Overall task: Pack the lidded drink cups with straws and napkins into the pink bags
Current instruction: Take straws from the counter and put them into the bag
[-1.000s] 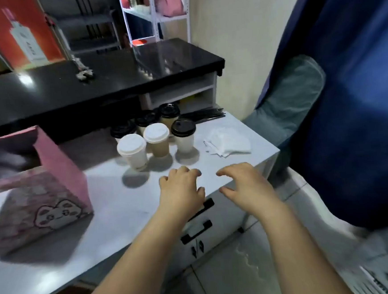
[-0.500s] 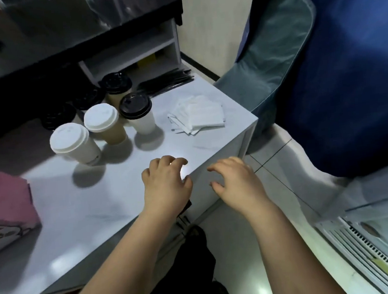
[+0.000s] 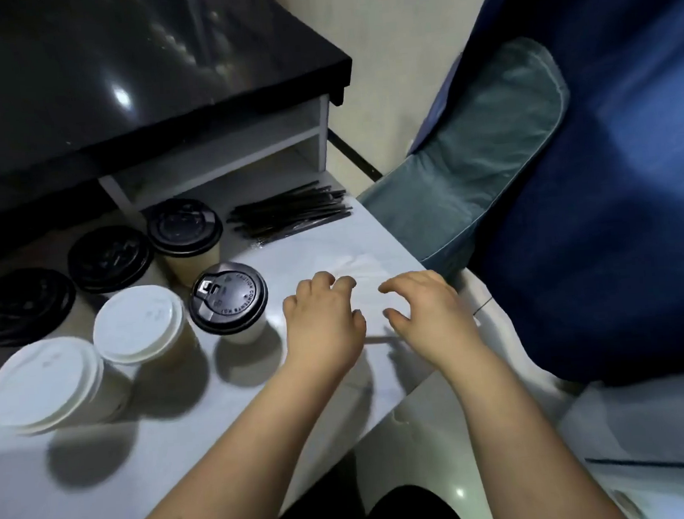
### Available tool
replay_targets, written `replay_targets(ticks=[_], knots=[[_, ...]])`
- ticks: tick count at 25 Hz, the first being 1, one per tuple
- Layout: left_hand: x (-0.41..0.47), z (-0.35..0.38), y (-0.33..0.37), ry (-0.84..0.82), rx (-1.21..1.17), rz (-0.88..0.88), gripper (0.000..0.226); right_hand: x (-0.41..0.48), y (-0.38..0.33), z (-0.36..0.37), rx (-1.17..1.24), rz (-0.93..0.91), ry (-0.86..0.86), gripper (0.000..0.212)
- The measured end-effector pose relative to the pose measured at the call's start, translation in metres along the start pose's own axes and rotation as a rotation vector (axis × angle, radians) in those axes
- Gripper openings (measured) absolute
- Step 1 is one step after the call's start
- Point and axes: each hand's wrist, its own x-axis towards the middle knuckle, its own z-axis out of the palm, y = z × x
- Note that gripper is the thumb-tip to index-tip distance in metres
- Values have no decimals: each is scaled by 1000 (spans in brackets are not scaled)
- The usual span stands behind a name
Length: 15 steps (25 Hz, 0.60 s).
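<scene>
Several lidded paper cups stand in a cluster on the white counter (image 3: pixel 104 482). Two have white lids (image 3: pixel 139 324) (image 3: pixel 45 385); the others have black lids, the nearest being a black-lidded cup (image 3: pixel 229 303). A bundle of black straws (image 3: pixel 291 214) lies behind them. A stack of white napkins (image 3: pixel 364 272) lies near the counter's right edge. My left hand (image 3: pixel 325 322) and my right hand (image 3: pixel 430 309) are side by side over the napkins, fingers loosely curled, holding nothing. The hands hide part of the stack. No pink bag is in view.
A raised black countertop (image 3: pixel 133 71) with white shelf slots (image 3: pixel 242 160) under it stands behind the cups. A grey-green padded chair (image 3: pixel 488 157) and a dark blue fabric (image 3: pixel 610 156) are to the right of the counter's edge. Tiled floor lies below.
The view has dropped and swung right, so the pink bag has left the frame. Both hands have moved forward from the counter's front edge to above the napkins.
</scene>
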Motion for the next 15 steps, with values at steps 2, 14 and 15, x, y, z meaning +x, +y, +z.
replay_targets(ticks=[2,14,15], knots=[[17,-1,4,27,12,-25,45,19,5,0,32,-26,-15,31],[103,9,-18,150,-3,-452,47,189,9,6,-3,-425,-234,30],[105,11,-21,160,-24,-484,45,200,9,12,-26,-450,-251,31]])
